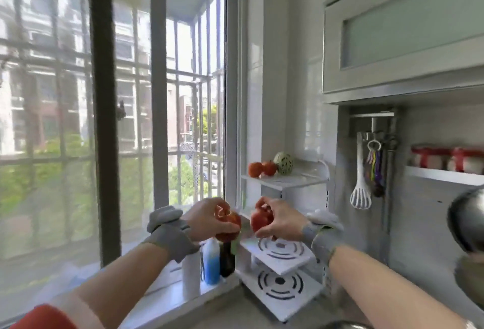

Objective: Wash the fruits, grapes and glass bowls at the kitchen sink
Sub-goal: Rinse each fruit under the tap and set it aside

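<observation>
My fingers cover much of each red fruit point(230, 220), so I can't tell what kind they are. The sink point(343, 325) is cut off at the bottom edge, a metal bowl point(467, 221) at the right.

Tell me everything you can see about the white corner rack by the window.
The white corner rack stands in the corner between window and tiled wall. It looks like painted metal or plastic, with three tiers. The top tier holds two orange-red fruits and a speckled green melon. The two lower tiers have curved slots around a centre hole and look bare.
</observation>
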Available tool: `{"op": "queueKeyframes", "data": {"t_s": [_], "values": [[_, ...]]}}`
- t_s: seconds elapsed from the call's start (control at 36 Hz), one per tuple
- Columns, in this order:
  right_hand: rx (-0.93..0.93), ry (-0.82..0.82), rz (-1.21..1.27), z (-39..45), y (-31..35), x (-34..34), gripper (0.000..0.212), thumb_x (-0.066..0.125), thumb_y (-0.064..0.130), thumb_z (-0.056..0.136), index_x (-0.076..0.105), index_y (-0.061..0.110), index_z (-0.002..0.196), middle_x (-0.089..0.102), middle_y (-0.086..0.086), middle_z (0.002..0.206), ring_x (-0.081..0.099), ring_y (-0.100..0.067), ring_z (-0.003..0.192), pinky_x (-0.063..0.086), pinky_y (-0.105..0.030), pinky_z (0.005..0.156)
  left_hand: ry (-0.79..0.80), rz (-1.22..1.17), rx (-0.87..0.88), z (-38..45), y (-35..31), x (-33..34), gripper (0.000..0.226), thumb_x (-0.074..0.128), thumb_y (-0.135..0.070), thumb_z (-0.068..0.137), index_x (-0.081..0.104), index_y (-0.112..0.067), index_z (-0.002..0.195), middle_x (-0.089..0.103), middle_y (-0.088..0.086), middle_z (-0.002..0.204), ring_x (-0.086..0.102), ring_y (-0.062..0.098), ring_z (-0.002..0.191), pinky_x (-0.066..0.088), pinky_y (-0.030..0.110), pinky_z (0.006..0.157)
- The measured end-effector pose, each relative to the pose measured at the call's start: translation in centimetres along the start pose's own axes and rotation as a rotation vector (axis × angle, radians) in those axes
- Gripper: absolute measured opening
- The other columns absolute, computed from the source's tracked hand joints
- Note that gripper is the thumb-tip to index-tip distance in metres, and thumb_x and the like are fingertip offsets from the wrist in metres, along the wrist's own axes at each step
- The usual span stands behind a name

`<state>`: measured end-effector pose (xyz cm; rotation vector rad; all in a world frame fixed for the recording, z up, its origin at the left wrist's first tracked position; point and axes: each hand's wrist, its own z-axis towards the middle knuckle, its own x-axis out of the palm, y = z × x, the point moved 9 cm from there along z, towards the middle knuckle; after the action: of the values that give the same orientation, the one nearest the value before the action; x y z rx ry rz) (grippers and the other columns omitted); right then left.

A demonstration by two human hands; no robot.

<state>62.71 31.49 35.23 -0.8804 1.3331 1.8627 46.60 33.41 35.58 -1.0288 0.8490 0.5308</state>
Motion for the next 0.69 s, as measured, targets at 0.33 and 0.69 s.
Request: {"op": "queueKeyframes", "data": {"t_s": [0.33,0.69], "values": [[0.085,-0.181,-0.197,8.7,-9.6,-11.2,0.058,0.075,0.018,0.078,0.048,0.015,0.13,0.055,-0.011,0.128,0.053,-0.027,0.117,0.043,-0.036,0.1,-0.056,-0.091,0.066,13.3,-7.0,0.5,0.045,0.077,-0.034,0.076,0.061,-0.018,0.115,0.063,0.002,0.107,0.059,0.015,0.092,0.048,0.023,0.077],[-0.045,-0.163,-0.296,20.9,-21.6,-17.0,0.057,0.072,0.019,0.079,0.05,0.015,0.132,0.059,-0.011,0.127,0.055,-0.027,0.115,0.043,-0.029,0.091,-0.137,-0.074,-0.053,30.2,-11.5,8.7,0.057,0.077,-0.044,0.067,0.057,-0.025,0.117,0.06,0.001,0.118,0.058,0.022,0.106,0.049,0.029,0.091]]}}
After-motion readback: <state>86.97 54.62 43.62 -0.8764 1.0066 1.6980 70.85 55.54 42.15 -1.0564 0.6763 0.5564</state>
